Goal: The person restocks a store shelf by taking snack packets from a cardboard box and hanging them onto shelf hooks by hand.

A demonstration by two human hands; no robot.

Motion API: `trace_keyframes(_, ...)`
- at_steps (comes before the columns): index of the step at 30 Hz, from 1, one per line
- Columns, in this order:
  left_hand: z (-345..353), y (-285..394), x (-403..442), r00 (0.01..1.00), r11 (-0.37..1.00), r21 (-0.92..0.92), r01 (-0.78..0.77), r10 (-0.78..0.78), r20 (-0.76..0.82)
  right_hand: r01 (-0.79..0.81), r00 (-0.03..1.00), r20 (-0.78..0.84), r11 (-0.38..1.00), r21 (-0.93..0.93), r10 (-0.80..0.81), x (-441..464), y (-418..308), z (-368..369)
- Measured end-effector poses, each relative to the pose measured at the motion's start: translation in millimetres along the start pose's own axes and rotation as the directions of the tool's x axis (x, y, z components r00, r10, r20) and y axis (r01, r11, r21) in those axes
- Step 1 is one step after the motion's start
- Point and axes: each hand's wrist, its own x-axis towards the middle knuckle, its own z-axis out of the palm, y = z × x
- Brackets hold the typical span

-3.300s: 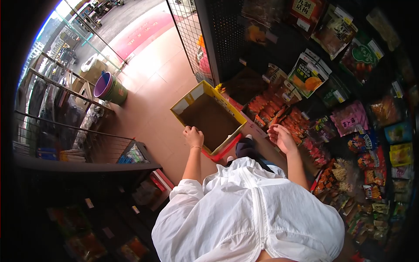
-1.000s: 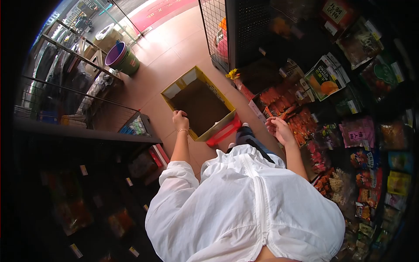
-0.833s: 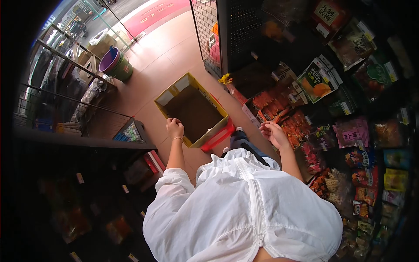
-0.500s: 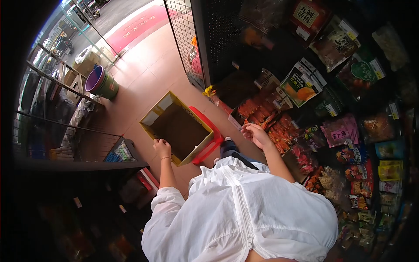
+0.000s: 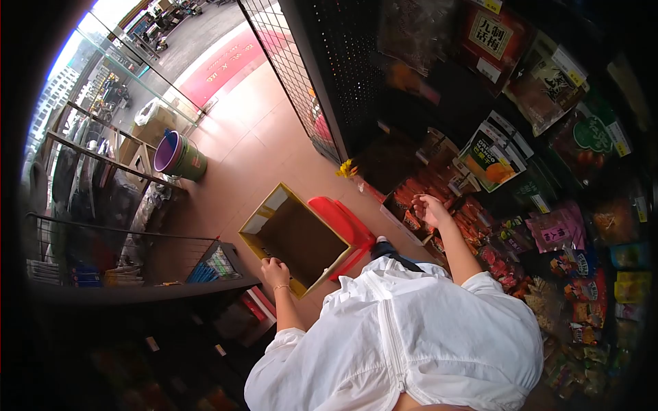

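Box [image 5: 301, 233] shifted, red stool [image 5: 343, 220] more exposed, left hand [image 5: 275, 272] on rim

Yellow-rimmed open box [image 5: 295, 236], tilted beside red stool [image 5: 343, 229]

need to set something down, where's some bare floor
Bare tiles lie between the bucket and the mesh panel, running down to the open box. It is crowded around the right hand, beside the snack packets.

The box [image 5: 321, 275] hides part of what may be a red plastic stool [image 5: 343, 222] just beside it.
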Motion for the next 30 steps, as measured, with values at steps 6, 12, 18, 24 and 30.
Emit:
trace_keyframes(6,-1,10,-3,0.989,0.997,-0.079,-0.012,0.0,-0.148,0.137,0.966,0.005,0.527,0.839,-0.259,91,-79,-22)
trace_keyframes(12,-4,21,-25,0.963,0.973,-0.127,0.195,-0.214,-0.162,0.151,0.94,0.077,0.607,0.78,-0.333,172,-149,-21)
trace_keyframes(18,8,3,-45,0.905,0.875,-0.236,0.423,-0.398,0.149,0.272,0.926,-0.045,0.58,0.768,-0.374,227,-223,8)
trace_keyframes(24,16,-1,-51,0.907,0.889,-0.189,0.417,-0.395,0.142,0.78,0.518,0.087,0.428,-0.456,-0.851,260,-253,-17)
trace_keyframes(30,7,16,-48,0.887,0.863,-0.205,0.462,-0.446,0.118,0.578,0.486,0.039,0.287,-0.764,-0.873,263,-258,11)
